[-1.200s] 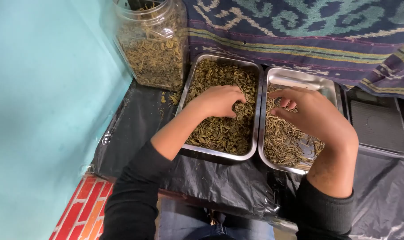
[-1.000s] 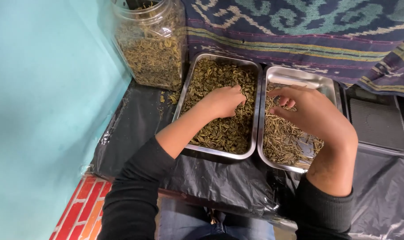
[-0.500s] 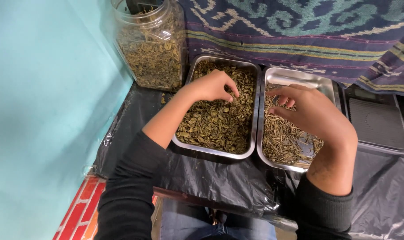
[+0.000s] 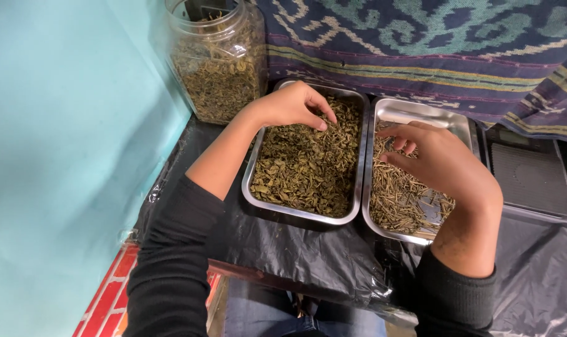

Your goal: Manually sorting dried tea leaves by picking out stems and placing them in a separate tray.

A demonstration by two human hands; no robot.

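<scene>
Top: black plastic sheet.
On it: two metal trays, a big jar, a black scale.

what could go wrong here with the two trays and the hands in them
The two steel trays sit rim to rim, so dried leaves picked by the left hand could easily drop among the stems in the right tray, mixing them again.

Some leaf bits already lie on the black plastic sheet by the jar; more may spill over the left tray rim.

The right hand hovers low and could flick light stems out.
</scene>
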